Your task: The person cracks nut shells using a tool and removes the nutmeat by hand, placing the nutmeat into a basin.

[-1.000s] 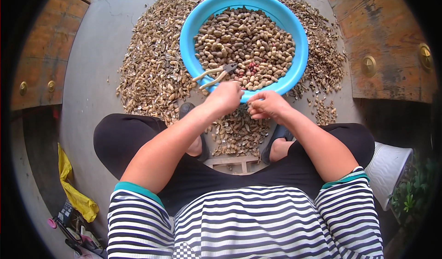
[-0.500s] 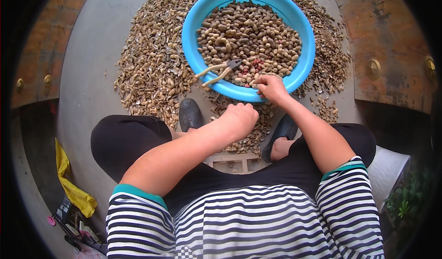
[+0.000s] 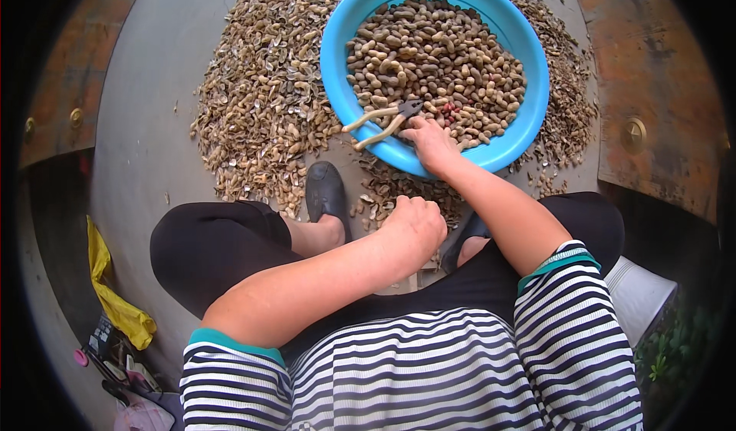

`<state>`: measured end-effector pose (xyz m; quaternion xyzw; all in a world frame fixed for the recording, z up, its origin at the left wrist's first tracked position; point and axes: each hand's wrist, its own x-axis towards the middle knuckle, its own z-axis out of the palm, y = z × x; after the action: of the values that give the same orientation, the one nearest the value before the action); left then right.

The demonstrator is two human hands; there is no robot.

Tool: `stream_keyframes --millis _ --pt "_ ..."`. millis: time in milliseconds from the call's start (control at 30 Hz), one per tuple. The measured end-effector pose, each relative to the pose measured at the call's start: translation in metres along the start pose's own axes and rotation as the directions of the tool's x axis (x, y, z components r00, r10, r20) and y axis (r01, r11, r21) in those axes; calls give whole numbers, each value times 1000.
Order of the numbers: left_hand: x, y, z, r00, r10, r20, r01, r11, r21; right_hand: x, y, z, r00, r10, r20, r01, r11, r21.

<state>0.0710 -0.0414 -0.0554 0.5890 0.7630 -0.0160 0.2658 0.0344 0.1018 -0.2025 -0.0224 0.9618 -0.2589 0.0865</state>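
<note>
A blue basin [image 3: 539, 86] holds a heap of unshelled peanuts [image 3: 437, 48], with a few red kernels [image 3: 448, 110] near its front. Across the left front rim lie pliers [image 3: 377, 117] with pale handles, their dark jaws over the peanuts. My right hand [image 3: 433, 144] reaches over the front rim, fingers curled down beside the jaws; its fingertips are partly hidden, and I cannot see what they hold. Closed in a fist, my left hand [image 3: 418, 226] hovers in front of the basin above my lap. Whatever is inside the fist is hidden.
A wide pile of peanut shells [image 3: 264, 78] spreads on the floor around the basin. My shoe [image 3: 326, 190] stands at its edge. Wooden panels [image 3: 652, 71] flank both sides. A yellow bag [image 3: 115, 293] lies at left, a white bucket [image 3: 640, 297] at right.
My right hand has moved left along the front of the basin, closer to the pliers. My left fist sits slightly lower in view. Fewer red kernels show.
</note>
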Motion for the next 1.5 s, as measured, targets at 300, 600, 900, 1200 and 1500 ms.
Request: stream_keyframes --millis 300,600,900,1200,1500 --pt "-6 -13 -3 999 -6 -38 4 999 -48 -1 8 -21 967 95 234 -19 951 -308" --pt "-2 -11 4 1000 -15 -12 14 998 -59 -19 52 -27 981 166 -99 -167 986 2" --pt "24 -44 22 969 -213 -126 220 975 40 -26 43 -80 753 527 393 -454 -16 891" --pt "57 -108 42 801 -542 -254 537 838 -93 -42 15 -140 875 345 341 -151 -474 867" --pt "69 -114 46 821 -509 -260 539 840 58 -65 7 -169 886 393 246 1 -532 847"
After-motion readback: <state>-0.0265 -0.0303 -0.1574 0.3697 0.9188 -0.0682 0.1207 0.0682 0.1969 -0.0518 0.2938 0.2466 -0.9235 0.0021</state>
